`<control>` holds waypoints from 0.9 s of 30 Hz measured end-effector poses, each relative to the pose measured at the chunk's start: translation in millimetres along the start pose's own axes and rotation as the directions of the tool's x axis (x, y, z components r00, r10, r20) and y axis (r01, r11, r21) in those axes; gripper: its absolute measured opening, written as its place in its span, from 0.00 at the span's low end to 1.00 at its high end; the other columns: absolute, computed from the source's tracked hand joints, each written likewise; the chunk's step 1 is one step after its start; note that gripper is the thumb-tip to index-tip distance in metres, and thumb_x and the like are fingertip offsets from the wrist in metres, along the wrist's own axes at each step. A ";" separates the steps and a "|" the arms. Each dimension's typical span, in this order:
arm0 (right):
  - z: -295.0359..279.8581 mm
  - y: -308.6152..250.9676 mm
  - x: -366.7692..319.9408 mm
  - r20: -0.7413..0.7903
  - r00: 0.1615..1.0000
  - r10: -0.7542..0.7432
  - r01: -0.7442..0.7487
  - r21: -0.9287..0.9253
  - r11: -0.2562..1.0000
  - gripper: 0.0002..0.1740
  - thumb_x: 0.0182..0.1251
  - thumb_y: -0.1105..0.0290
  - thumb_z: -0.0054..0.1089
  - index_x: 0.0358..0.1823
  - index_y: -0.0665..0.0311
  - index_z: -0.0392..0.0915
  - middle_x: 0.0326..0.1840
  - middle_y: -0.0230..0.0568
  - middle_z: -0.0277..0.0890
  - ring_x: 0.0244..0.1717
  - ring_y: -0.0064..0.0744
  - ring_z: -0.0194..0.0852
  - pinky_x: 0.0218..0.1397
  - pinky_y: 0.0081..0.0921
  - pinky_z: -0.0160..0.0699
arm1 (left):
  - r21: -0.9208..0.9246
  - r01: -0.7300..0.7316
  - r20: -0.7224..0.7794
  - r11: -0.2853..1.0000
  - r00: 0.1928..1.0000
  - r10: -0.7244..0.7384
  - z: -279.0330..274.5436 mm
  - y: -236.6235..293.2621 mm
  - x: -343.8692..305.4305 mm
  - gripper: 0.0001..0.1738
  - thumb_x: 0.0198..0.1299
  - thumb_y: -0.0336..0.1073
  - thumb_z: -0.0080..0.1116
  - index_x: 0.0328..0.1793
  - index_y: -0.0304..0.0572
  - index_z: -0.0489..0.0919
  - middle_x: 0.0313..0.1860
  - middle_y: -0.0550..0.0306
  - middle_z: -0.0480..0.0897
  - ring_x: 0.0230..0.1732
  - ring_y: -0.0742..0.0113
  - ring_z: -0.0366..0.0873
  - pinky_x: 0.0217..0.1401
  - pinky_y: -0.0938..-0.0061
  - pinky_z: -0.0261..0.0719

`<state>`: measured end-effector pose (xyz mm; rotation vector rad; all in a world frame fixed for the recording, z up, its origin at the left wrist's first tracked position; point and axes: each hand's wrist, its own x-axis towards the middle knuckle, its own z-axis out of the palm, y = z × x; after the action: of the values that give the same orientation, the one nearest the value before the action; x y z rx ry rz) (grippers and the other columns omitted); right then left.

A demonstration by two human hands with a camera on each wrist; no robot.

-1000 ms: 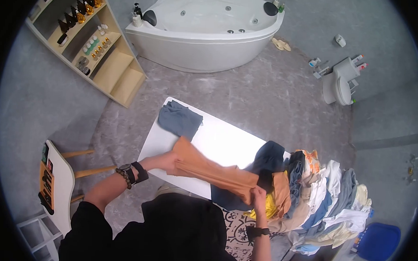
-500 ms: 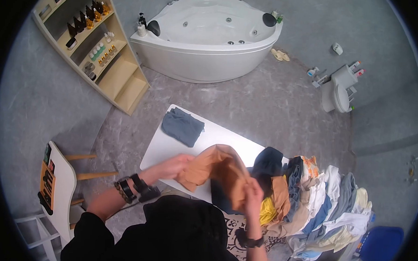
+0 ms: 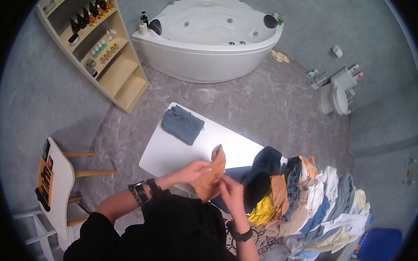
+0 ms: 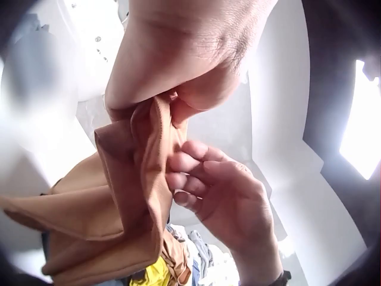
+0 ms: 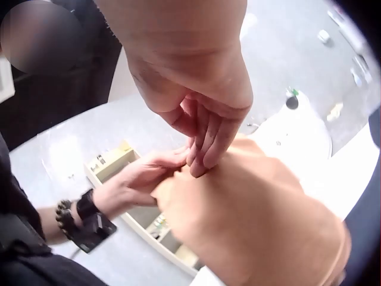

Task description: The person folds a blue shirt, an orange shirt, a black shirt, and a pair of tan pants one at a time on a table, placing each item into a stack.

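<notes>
A folded tan-orange garment hangs over the near edge of the white table. In the left wrist view, my left hand pinches the top of the garment between thumb and fingers, and its folds drop below. My right hand is close beside it; its loosely bent fingertips touch the garment's edge in the left wrist view. From the right wrist, the fingers of the right hand point down at the cloth, next to the left hand.
A folded grey-blue garment lies at the table's far left corner. Dark clothes, a yellow garment and a long heap of mixed clothes are to the right. A chair stands at left, a bathtub beyond.
The tan-orange garment, earlier stretched between both hands, has been brought together into a narrow fold. The right hand has moved left toward the left hand, which has moved slightly right.
</notes>
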<state>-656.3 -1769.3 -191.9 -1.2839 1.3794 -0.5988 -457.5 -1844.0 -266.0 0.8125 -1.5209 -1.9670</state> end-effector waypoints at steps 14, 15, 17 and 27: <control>-23.8 -32.9 36.4 -0.026 0.937 -0.348 0.272 -0.569 0.776 0.15 0.48 0.75 0.67 0.39 0.64 0.74 0.31 0.52 0.76 0.35 0.54 0.78 0.38 0.40 0.77 | 0.766 -0.166 0.190 0.621 0.981 0.029 -42.3 127.8 -2.7 0.07 0.54 0.22 0.52 0.40 0.35 0.76 0.25 0.37 0.77 0.30 0.38 0.76 0.30 0.56 0.70; -23.8 -38.0 33.6 -0.040 0.927 -0.373 0.278 -0.593 0.756 0.15 0.48 0.75 0.67 0.38 0.64 0.73 0.31 0.51 0.77 0.36 0.53 0.78 0.37 0.39 0.77 | 0.778 -0.167 0.175 0.606 0.983 0.046 -45.2 135.0 -6.8 0.07 0.52 0.21 0.52 0.38 0.34 0.74 0.25 0.37 0.77 0.32 0.36 0.77 0.31 0.55 0.71; -22.0 -44.7 30.0 -0.062 0.892 -0.448 0.311 -0.633 0.708 0.15 0.47 0.78 0.66 0.38 0.64 0.73 0.31 0.49 0.77 0.34 0.51 0.78 0.36 0.37 0.77 | 0.788 -0.171 0.165 0.592 0.984 0.065 -45.4 148.3 -15.6 0.08 0.51 0.21 0.53 0.38 0.34 0.74 0.25 0.38 0.77 0.32 0.36 0.77 0.31 0.54 0.71; 30.0 51.6 24.7 0.068 0.937 -0.342 0.329 -0.500 0.801 0.14 0.46 0.79 0.64 0.38 0.66 0.81 0.40 0.43 0.81 0.46 0.48 0.76 0.50 0.37 0.77 | 0.787 -0.005 0.083 0.616 0.992 -0.098 -41.4 28.4 -53.1 0.06 0.53 0.28 0.56 0.37 0.40 0.79 0.27 0.45 0.81 0.33 0.42 0.79 0.37 0.53 0.75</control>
<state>-642.3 -1768.1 -255.0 -1.9847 1.3884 -0.5032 -389.8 -1840.0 -238.6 1.0788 -2.5234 -1.3101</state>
